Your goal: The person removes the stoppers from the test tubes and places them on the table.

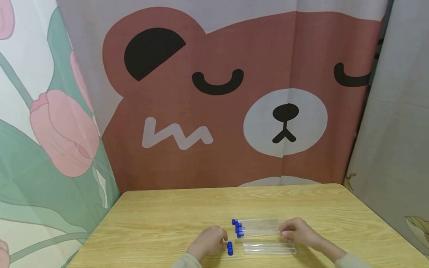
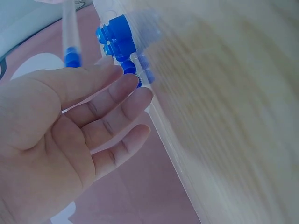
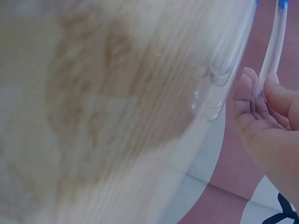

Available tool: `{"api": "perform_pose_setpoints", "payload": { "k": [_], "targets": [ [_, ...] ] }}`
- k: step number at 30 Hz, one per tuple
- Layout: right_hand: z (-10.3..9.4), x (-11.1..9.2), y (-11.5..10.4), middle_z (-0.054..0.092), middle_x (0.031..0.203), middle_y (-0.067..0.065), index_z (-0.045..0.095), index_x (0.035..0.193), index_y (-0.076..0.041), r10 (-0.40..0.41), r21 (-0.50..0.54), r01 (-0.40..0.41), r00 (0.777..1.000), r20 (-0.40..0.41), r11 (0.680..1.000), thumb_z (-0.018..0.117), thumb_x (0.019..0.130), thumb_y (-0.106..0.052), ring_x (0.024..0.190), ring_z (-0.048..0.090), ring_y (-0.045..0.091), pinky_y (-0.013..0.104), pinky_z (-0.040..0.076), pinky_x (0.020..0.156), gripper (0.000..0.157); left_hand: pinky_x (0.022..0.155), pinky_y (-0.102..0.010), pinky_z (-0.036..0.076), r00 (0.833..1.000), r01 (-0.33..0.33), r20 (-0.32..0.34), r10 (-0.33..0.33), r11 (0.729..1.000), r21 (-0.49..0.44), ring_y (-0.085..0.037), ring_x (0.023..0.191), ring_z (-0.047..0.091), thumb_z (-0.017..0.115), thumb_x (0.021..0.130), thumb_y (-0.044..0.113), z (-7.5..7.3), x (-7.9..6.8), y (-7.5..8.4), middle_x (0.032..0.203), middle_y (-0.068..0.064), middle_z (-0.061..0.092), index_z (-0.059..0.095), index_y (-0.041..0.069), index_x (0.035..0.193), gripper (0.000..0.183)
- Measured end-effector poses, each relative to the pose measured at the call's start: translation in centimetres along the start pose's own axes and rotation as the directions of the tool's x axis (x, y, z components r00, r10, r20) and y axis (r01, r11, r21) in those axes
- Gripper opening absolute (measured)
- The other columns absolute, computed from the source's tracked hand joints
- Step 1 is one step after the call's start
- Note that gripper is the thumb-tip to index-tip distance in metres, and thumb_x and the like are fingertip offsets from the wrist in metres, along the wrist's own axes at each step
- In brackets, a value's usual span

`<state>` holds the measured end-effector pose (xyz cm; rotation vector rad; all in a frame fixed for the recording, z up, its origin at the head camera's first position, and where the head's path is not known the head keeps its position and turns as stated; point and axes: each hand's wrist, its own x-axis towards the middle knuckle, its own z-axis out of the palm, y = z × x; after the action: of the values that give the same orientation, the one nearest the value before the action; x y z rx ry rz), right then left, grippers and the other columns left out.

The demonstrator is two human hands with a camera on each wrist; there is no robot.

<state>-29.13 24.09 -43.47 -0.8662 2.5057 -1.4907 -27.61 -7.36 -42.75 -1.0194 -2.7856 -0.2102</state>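
My right hand [image 1: 298, 232] pinches the rounded end of a clear test tube [image 3: 274, 44] between thumb and fingers. That tube is lifted off the table, and a blue cap [image 2: 73, 57] sits on its far end. To the left, my left hand [image 1: 210, 240] hovers with its fingers loosely bent and nothing in them. Close beside its fingertips stand several loose blue caps [image 1: 230, 248]. Uncapped clear tubes [image 1: 269, 248] lie side by side in front of the right hand. Behind them lie tubes with blue caps [image 1: 235, 221], their capped ends pointing left.
The wooden table [image 1: 160, 214] reaches back to a curtain [image 1: 236, 157] with a bear print. A tulip-patterned curtain [image 1: 65, 135] hangs on the left and a pale one [image 1: 406, 135] on the right.
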Motion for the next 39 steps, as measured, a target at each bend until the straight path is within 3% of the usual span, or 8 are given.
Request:
{"api": "perform_pose_setpoints", "payload": {
  "k": [9, 14, 27, 34, 39],
  "targets": [
    [-0.1, -0.5, -1.3, 0.059, 0.083, 0.024, 0.049, 0.099, 0.023, 0.046, 0.141, -0.044, 0.999, -0.012, 0.989, 0.054, 0.085, 0.004, 0.069, 0.059, 0.016, 0.03, 0.051, 0.063, 0.024, 0.063, -0.018, 0.045, 1.0, -0.002, 0.003, 0.002, 1.0, -0.01, -0.004, 0.072, 0.056, 0.073, 0.072, 0.011, 0.0, 0.2, 0.1, 0.079, 0.007, 0.064, 0.07, 0.012, 0.084, 0.013],
    [-0.4, -0.7, -1.8, 0.059, 0.086, 0.024, 0.048, 0.101, 0.023, 0.063, 0.158, -0.059, 0.998, -0.022, 0.986, 0.054, 0.085, 0.003, 0.07, 0.059, 0.016, 0.032, 0.051, 0.065, 0.026, 0.064, -0.018, 0.045, 1.0, 0.007, -0.013, -0.008, 0.998, -0.061, -0.004, 0.071, 0.056, 0.072, 0.073, 0.009, -0.5, 0.2, 0.5, 0.078, 0.006, 0.063, 0.069, 0.009, 0.085, 0.013],
    [-0.3, -0.9, -2.3, 0.059, 0.087, 0.02, 0.046, 0.103, 0.024, 0.052, 0.172, -0.046, 0.998, -0.031, 0.984, 0.054, 0.085, 0.003, 0.071, 0.057, 0.013, 0.027, 0.05, 0.065, 0.029, 0.057, -0.017, 0.042, 0.997, 0.018, -0.07, -0.024, 0.996, -0.083, -0.002, 0.063, 0.051, 0.069, 0.078, 0.015, -1.7, 0.7, 1.3, 0.07, 0.006, 0.059, 0.067, 0.006, 0.088, 0.014],
    [-0.1, -0.9, -2.7, 0.059, 0.087, 0.022, 0.048, 0.102, 0.023, 0.038, 0.15, -0.032, 0.998, -0.04, 0.988, 0.054, 0.086, 0.002, 0.071, 0.057, 0.013, 0.026, 0.049, 0.065, 0.028, 0.056, -0.014, 0.041, 0.997, 0.004, -0.077, -0.019, 0.983, -0.182, 0.0, 0.065, 0.051, 0.067, 0.081, 0.021, -2.3, 0.7, 2.1, 0.077, 0.006, 0.061, 0.063, 0.005, 0.098, 0.024],
    [0.1, -0.8, -3.1, 0.059, 0.087, 0.023, 0.049, 0.102, 0.023, 0.009, 0.155, -0.003, 0.999, -0.033, 0.988, 0.054, 0.086, 0.001, 0.071, 0.057, 0.011, 0.026, 0.049, 0.064, 0.028, 0.061, -0.014, 0.043, 0.994, -0.03, -0.108, 0.01, 0.982, -0.186, 0.0, 0.073, 0.054, 0.061, 0.085, 0.024, -2.7, 0.7, 3.2, 0.086, 0.003, 0.062, 0.062, 0.005, 0.1, 0.025]
  ]
}}
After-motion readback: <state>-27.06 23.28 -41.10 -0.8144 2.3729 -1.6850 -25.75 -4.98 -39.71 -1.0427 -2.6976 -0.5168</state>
